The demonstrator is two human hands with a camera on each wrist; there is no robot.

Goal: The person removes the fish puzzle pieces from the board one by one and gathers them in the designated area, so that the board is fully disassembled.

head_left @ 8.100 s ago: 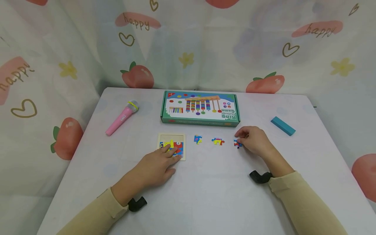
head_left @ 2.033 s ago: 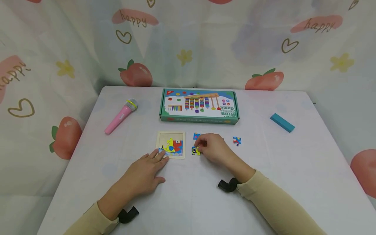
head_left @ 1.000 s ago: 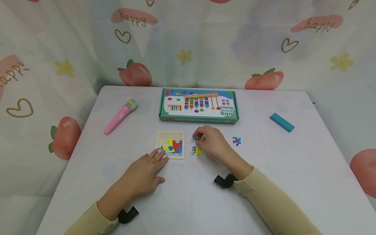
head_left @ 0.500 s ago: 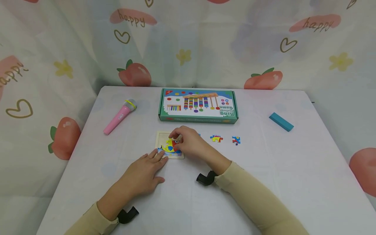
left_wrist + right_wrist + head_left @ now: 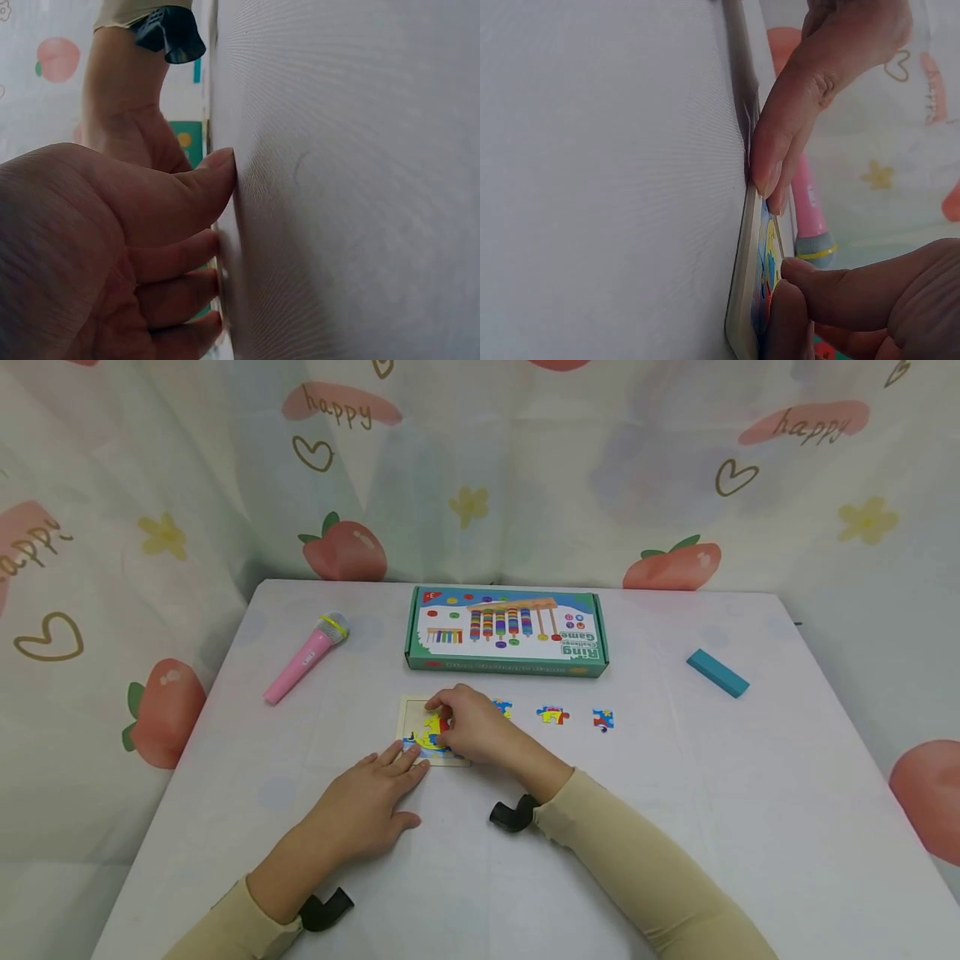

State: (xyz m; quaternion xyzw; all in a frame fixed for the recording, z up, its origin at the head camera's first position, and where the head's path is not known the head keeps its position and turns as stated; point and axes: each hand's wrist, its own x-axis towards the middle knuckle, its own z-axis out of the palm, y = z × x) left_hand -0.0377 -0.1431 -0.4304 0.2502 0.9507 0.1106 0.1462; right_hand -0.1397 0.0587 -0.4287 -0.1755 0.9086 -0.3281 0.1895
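A small wooden puzzle tray [image 5: 408, 703] with blue, yellow and red pieces lies flat in the middle of the table. My left hand [image 5: 367, 806] rests palm down with fingers straight, its fingertips on the tray's near left corner. My right hand [image 5: 480, 727] is over the tray's right side, thumb and index finger pinching at a red and yellow puzzle piece [image 5: 444, 724], partly hidden by the fingers. In the right wrist view, the right thumb [image 5: 799, 266] and finger come together right at the puzzle face [image 5: 769, 244], with the left fingers above on the tray's edge.
Loose puzzle pieces lie right of the tray: a blue one [image 5: 504, 707] beside the right hand, a yellow and red one [image 5: 552, 716], and a blue and red one [image 5: 603, 720]. Behind stands a game box [image 5: 506, 631]. A pink toy microphone [image 5: 303, 662] and teal block [image 5: 717, 673] lie farther out.
My right hand has moved left from the loose pieces onto the tray. A yellow and black piece, set down right of the tray, is now hidden by that hand. The left hand has stayed put lately.
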